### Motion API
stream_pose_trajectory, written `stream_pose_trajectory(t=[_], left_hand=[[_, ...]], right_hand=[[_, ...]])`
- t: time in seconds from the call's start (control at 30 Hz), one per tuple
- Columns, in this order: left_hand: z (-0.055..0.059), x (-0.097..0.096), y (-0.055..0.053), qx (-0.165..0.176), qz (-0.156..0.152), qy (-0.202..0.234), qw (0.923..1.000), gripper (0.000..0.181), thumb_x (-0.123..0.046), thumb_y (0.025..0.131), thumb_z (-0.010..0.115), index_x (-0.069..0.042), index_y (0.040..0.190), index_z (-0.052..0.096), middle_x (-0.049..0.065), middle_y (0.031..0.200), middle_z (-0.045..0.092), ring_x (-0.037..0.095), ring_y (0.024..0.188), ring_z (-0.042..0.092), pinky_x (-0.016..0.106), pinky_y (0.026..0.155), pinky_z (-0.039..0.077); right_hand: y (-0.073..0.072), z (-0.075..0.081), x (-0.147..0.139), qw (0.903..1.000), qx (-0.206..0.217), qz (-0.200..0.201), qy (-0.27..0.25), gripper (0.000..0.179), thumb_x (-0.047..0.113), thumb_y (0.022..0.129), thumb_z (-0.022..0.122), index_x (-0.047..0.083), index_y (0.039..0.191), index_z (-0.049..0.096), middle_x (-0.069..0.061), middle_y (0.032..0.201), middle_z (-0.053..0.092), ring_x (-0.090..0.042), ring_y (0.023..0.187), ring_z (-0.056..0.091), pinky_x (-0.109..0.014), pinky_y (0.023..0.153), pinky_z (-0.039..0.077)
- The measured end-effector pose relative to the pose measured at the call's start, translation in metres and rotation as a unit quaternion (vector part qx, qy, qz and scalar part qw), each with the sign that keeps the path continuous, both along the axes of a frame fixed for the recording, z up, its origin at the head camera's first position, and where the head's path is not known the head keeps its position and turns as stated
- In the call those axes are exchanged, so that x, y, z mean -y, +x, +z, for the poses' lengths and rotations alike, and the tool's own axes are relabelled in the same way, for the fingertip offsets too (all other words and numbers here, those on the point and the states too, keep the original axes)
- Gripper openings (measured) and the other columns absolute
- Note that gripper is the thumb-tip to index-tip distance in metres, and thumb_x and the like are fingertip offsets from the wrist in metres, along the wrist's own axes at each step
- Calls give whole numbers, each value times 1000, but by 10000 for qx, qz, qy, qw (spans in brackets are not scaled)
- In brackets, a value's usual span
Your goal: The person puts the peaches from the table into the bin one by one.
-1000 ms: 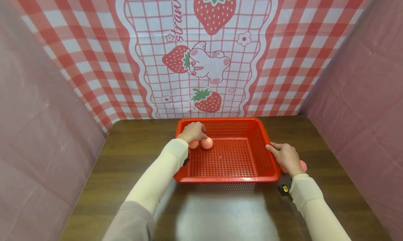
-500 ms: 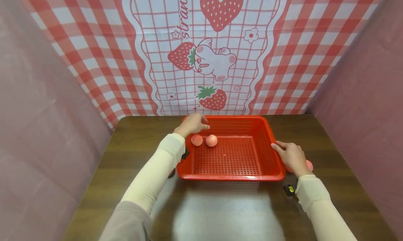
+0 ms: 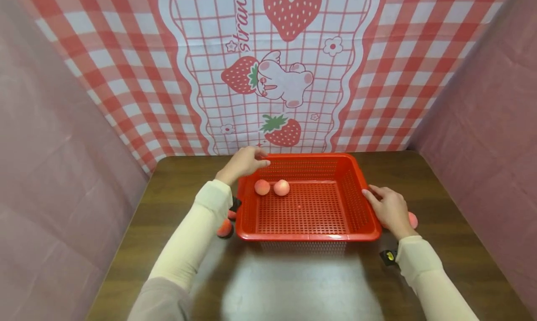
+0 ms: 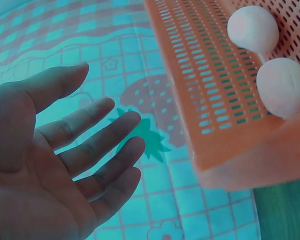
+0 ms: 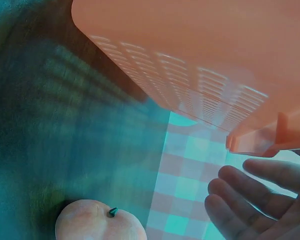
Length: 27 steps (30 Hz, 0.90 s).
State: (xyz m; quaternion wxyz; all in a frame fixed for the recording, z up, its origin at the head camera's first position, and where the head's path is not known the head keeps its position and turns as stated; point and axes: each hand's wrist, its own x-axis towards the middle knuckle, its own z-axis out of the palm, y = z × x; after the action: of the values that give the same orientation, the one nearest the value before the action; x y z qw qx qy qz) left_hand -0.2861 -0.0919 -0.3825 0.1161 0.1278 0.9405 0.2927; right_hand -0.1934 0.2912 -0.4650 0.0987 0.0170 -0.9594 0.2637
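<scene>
A red plastic basket [image 3: 308, 237] stands on the table with two peaches [image 3: 262, 187] [image 3: 281, 187] inside, near its left end. My left hand [image 3: 244, 162] hovers over the basket's far left corner. Its fingers are spread and hold nothing; in the left wrist view the palm and fingertips [image 4: 135, 119] are apart from the basket wall. My right hand [image 3: 389, 208] is at the basket's right rim, thumb over the edge and fingers on the outside. In the right wrist view those fingers [image 5: 260, 190] lie just beneath the rim, loosely extended.
A peach [image 3: 224, 228] lies on the table left of the basket, with another pinkish piece partly hidden by the left wrist. A peach with a green stem [image 5: 100, 222] lies on the right, partly behind the right hand. A checked strawberry cloth [image 3: 289, 78] hangs behind the table [image 3: 168, 209].
My left hand has let go of a peach in the basket and moved up and left to the far corner. My right hand has stayed at the right rim.
</scene>
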Motion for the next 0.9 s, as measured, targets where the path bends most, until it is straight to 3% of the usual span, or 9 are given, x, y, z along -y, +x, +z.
stream_pose_trajectory(t=[0.33, 0.5, 0.67, 0.9], left_hand=[[0, 23, 3, -168, 218, 222, 9994, 44, -36, 96, 60, -9, 131, 59, 12, 125, 64, 28, 115, 59, 44, 96, 49], [-1, 33, 5, -189, 325, 256, 9990, 42, -35, 96, 59, -9, 129, 60, 13, 126, 63, 30, 117, 59, 46, 99, 47], [-9, 43, 8, -190, 436, 407, 9980, 41, -33, 96, 59, -7, 128, 60, 14, 126, 64, 31, 117, 59, 46, 99, 47], [-21, 55, 14, -345, 677, 334, 9965, 38, -31, 96, 60, -6, 123, 64, 15, 122, 67, 33, 116, 60, 47, 99, 46]], right_hand=[[5, -6, 3, 9999, -40, 59, -142, 46, 25, 98, 58, -9, 129, 57, -30, 114, 62, -44, 97, 62, -58, 85, 50], [7, -11, 4, 9994, -275, -49, -224, 45, 25, 97, 60, -10, 126, 59, -30, 113, 62, -44, 96, 61, -58, 86, 48], [7, -15, 4, 9980, -540, -81, -306, 44, 23, 95, 63, -10, 125, 60, -29, 112, 63, -42, 95, 62, -58, 85, 48], [8, -14, 7, 9982, -499, -151, -306, 42, 19, 94, 63, -11, 124, 59, -29, 113, 62, -44, 98, 60, -58, 88, 47]])
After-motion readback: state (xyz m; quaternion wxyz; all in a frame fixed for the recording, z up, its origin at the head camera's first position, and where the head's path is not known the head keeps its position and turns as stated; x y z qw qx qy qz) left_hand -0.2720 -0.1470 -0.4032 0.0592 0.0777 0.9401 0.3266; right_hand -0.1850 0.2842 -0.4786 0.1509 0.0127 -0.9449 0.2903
